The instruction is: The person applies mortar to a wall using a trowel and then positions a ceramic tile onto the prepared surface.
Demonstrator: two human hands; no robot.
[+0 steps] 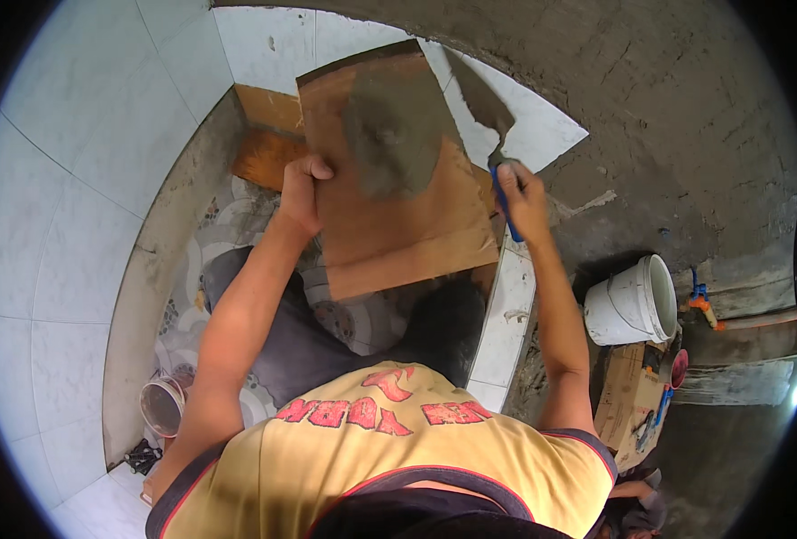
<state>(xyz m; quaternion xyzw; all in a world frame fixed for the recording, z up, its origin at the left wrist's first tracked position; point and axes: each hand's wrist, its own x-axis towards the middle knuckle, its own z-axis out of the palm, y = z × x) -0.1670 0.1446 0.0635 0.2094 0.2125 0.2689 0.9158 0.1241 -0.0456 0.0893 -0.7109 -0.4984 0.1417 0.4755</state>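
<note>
My left hand [303, 192] grips the left edge of a rectangular reddish-brown tile [389, 238], with the thumb over its face. A broad patch of wet grey mortar [393, 135] covers the upper middle of that face. Closed around a blue handle, my right hand [523, 203] holds a pointing trowel [481, 97] beside the tile's right edge. The trowel's mortar-smeared blade points up and away, apart from the patch. Beneath the tile, parts of my legs and the floor are hidden.
White tiles [66, 207] line the left wall. A rough grey mortared surface [668, 117] spreads at the right. There, a white bucket [619, 305] lies tilted near a cardboard box [628, 395] and a pipe with a blue valve [699, 292]. A small bucket [161, 406] stands lower left.
</note>
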